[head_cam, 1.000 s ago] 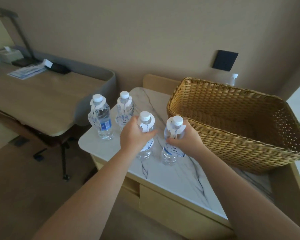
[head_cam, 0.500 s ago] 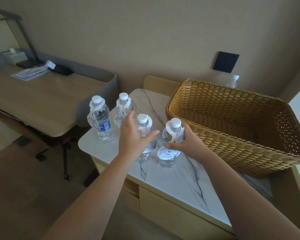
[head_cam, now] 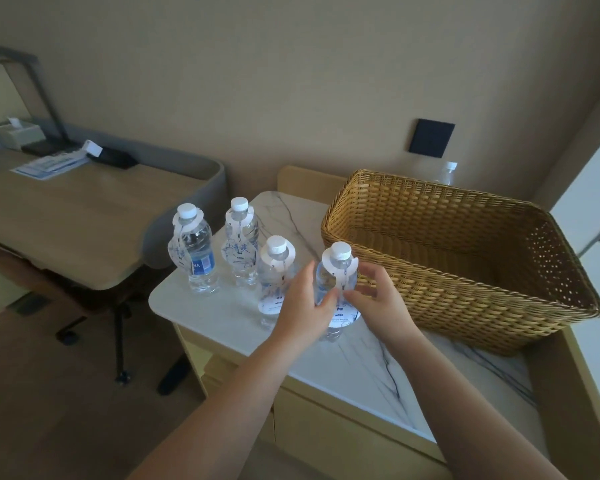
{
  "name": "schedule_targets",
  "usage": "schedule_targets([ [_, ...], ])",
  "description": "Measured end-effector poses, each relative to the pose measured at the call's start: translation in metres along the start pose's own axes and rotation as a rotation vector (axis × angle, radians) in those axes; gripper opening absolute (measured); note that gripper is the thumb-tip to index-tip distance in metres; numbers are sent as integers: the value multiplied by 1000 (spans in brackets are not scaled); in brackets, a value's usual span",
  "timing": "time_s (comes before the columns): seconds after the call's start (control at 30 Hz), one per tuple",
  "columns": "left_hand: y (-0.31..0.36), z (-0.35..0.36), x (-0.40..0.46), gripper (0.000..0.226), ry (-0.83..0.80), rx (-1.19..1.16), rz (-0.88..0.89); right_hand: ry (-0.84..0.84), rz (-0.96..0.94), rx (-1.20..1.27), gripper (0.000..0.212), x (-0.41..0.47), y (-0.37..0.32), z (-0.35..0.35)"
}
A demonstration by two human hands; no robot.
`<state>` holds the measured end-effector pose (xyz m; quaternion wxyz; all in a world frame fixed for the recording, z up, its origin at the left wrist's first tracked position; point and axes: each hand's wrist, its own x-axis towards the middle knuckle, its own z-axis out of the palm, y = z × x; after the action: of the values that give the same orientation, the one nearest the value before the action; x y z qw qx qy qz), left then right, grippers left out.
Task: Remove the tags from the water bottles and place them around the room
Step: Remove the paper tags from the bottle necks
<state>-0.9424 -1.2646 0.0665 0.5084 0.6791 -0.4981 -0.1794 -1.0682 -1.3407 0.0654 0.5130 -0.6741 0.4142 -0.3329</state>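
On marble top [head_cam: 354,372], btl [head_cam: 336,271] upright, both hands on tag [head_cam: 342,311]

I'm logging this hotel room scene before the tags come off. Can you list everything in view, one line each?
Bottles: four, clear with white caps and white neck tags, on the marble top.
Fifth bottle: one, clear, behind the basket.
Basket: one, tan wicker, on the marble top, right of the bottles.
Marble top: one, white with dark veins.
Desk: one, wooden, left.
Tissue box: one, pale, on the desk.
Wall panel: one, black.
Left hand: at the nearest bottle.
Right hand: pinching its tag.
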Motion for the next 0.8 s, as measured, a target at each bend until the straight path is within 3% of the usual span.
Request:
schedule_targets([
  [0.13, -8, 6, 1, 39, -46, -119, -123, -9, -20, 71, 38, 0, 2, -2],
  [0.3, -12, 14, -8, 46, 16, -208, -119, -79, 9, 88, 34, 12, -2, -9],
  [0.43, -11, 18, -10, 38, 63, -226, -123, -97, 65, 230, 27, 17, 1, -15],
  [0.6, -8, 12, 11, 53, 51, -96, -105, -151, 212, 156, 52, 9, 25, -21],
  [0.8, -15, 8, 18, 37, -30, -120, -72, -141, 237, 228, 15, -4, 40, -37],
])
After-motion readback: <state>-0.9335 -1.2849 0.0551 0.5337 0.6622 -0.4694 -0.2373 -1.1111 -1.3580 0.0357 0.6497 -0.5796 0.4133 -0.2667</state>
